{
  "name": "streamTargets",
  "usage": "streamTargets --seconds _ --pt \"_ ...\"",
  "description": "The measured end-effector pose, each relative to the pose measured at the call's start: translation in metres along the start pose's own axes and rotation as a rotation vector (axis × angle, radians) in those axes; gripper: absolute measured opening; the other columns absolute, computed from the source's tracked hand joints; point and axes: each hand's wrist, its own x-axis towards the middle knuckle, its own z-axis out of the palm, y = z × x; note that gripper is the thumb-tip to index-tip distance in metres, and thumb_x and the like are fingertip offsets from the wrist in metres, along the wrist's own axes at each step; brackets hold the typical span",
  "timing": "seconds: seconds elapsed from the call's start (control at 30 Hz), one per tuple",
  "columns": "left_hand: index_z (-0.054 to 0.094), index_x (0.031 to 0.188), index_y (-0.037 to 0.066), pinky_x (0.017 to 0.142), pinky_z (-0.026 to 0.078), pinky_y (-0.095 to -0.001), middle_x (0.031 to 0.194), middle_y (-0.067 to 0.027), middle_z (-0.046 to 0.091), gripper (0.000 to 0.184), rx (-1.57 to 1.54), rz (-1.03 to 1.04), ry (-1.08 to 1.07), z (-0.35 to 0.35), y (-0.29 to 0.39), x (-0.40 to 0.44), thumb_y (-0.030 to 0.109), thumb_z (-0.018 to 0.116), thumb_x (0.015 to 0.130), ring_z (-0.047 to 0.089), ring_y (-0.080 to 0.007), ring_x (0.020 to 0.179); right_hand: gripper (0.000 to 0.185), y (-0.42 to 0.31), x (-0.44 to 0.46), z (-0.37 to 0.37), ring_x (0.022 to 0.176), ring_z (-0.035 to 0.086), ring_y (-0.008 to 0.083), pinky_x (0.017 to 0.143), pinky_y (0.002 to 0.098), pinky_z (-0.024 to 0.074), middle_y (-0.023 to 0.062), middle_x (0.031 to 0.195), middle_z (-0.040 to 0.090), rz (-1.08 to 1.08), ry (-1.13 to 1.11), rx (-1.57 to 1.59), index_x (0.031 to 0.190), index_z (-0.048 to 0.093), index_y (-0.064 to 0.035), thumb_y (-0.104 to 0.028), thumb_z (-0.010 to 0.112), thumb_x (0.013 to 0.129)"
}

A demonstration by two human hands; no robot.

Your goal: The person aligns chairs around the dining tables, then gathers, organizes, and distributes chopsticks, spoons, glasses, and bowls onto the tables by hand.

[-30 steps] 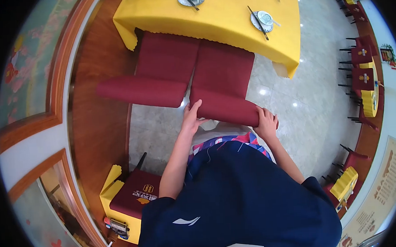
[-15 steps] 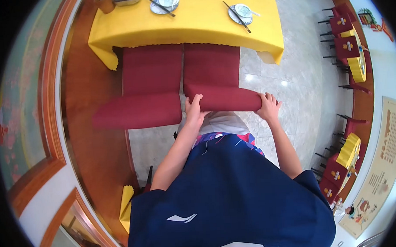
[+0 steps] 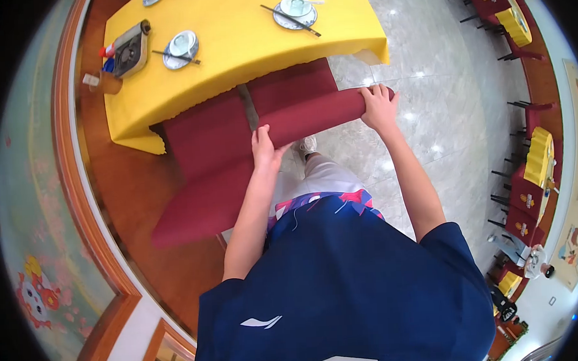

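Two dark red chairs stand side by side, their seats partly under the yellow cloth of a table [image 3: 231, 41]. My left hand [image 3: 266, 148] grips the left end of the right chair's backrest [image 3: 318, 116], thumb on top. Around the right end of that same backrest, my right hand [image 3: 381, 109] has its fingers curled. The left chair [image 3: 206, 197] is untouched, just left of my left hand, and a narrow gap lies between the two seats.
Bowls on plates with chopsticks [image 3: 296, 12] and a portable stove [image 3: 130, 53] are on the table. A wooden wall panel [image 3: 125, 187] runs along the left. More red chairs and yellow-covered tables [image 3: 538, 157] line the right, where people are partly visible.
The view has turned, so the table and chairs appear tilted. The right chair has shifted and is angled, with a wider gap beside it. Both hands have stayed on its backrest.
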Motion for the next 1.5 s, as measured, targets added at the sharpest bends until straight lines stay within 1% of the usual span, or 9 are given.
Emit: streamTargets --seconds 0.27,0.6,0.8,0.9,1.03,1.07,1.13,1.4,1.5 --pt "0.035 0.13 -0.006 0.102 0.043 -0.0592 0.134 -0.0237 0.042 0.051 0.061 -0.084 -0.008 0.043 0.039 0.048 0.029 0.047 0.095 0.045 -0.0402 0.125 0.045 0.016 0.069 0.007 0.123 0.046 0.0299 0.098 0.0712 0.0256 0.01 0.113 0.057 -0.058 0.125 0.115 0.109 0.062 -0.0186 -0.008 0.069 0.066" --pt "0.028 0.142 0.005 0.109 0.026 -0.0684 0.147 -0.0192 0.03 0.063 -0.103 -0.157 0.065 0.093 0.085 0.11 0.023 0.059 0.091 0.028 -0.0431 0.137 0.038 0.033 0.166 0.013 0.116 0.052 0.0307 0.095 0.0704 0.0267 0.0089 0.11 0.06 -0.175 0.13 0.153 0.106 0.063 -0.0199 -0.012 0.067 0.069" --pt "0.034 0.139 0.003 0.107 0.037 -0.058 0.146 -0.0191 0.033 0.055 0.1 0.027 0.108 0.104 0.088 0.106 0.029 0.054 0.095 0.038 -0.0394 0.132 0.039 0.029 0.192 0.013 0.118 0.052 0.0316 0.099 0.0731 0.0256 0.009 0.116 0.059 -0.171 0.206 0.018 0.113 0.061 -0.0209 -0.014 0.064 0.075" --pt "0.035 0.14 0.002 0.104 0.043 -0.0495 0.146 -0.0213 0.031 0.057 0.321 0.089 0.008 0.065 0.094 0.064 0.03 0.055 0.095 0.041 -0.0364 0.13 0.049 0.03 0.181 0.038 0.122 0.05 0.0317 0.102 0.0707 0.0254 0.0099 0.123 0.057 -0.162 0.489 0.066 0.121 0.059 -0.0218 -0.015 0.067 0.073" --pt "0.057 0.126 0.0 0.096 0.048 -0.0383 0.13 -0.0162 0.055 0.036 0.815 0.485 0.182 -0.024 0.114 -0.029 0.019 0.055 0.096 0.053 -0.0263 0.121 0.057 -0.003 0.107 0.038 0.119 0.052 0.0385 0.101 0.0539 0.0407 0.022 0.126 0.053 -0.06 0.564 0.35 0.127 0.055 -0.0115 -0.02 0.07 0.073" --pt "0.062 0.119 0.002 0.093 0.048 -0.0338 0.121 -0.0133 0.062 0.032 1.173 0.665 0.238 -0.062 0.124 -0.048 0.018 0.06 0.092 0.056 -0.0213 0.117 0.057 -0.016 0.092 0.061 0.117 0.052 0.0402 0.099 0.0508 0.0429 0.0248 0.125 0.053 -0.038 0.31 0.501 0.128 0.053 -0.0084 -0.021 0.069 0.074" --pt "0.067 0.108 0.006 0.098 0.044 -0.0388 0.112 -0.0174 0.063 0.027 1.615 1.082 0.378 -0.127 0.138 -0.093 0.018 0.066 0.084 0.056 -0.0298 0.113 0.056 -0.055 0.043 0.091 0.115 0.053 0.0418 0.098 0.0471 0.0441 0.0279 0.123 0.053 -0.097 0.015 0.645 0.129 0.051 -0.0039 -0.026 0.066 0.079" --pt "0.061 0.12 0.011 0.109 0.026 -0.0544 0.137 -0.026 0.043 0.039 1.572 0.963 1.188 -0.298 0.143 -0.191 0.029 0.061 0.085 0.035 -0.042 0.132 0.044 -0.289 -0.154 0.053 0.115 0.054 0.0369 0.1 0.0422 0.0422 0.0237 0.123 0.057 -0.498 -0.053 1.063 0.121 0.058 -0.0005 -0.034 0.057 0.091" --pt "0.065 0.117 0.018 0.105 0.026 -0.0663 0.147 -0.0152 0.039 0.034 1.662 0.889 1.176 -0.344 0.138 -0.169 0.033 0.058 0.087 0.021 -0.041 0.141 0.04 -0.323 -0.181 0.038 0.111 0.056 0.0371 0.098 0.0429 0.043 0.0198 0.115 0.063 -0.643 -0.227 1.053 0.118 0.059 -0.0006 -0.032 0.055 0.093"
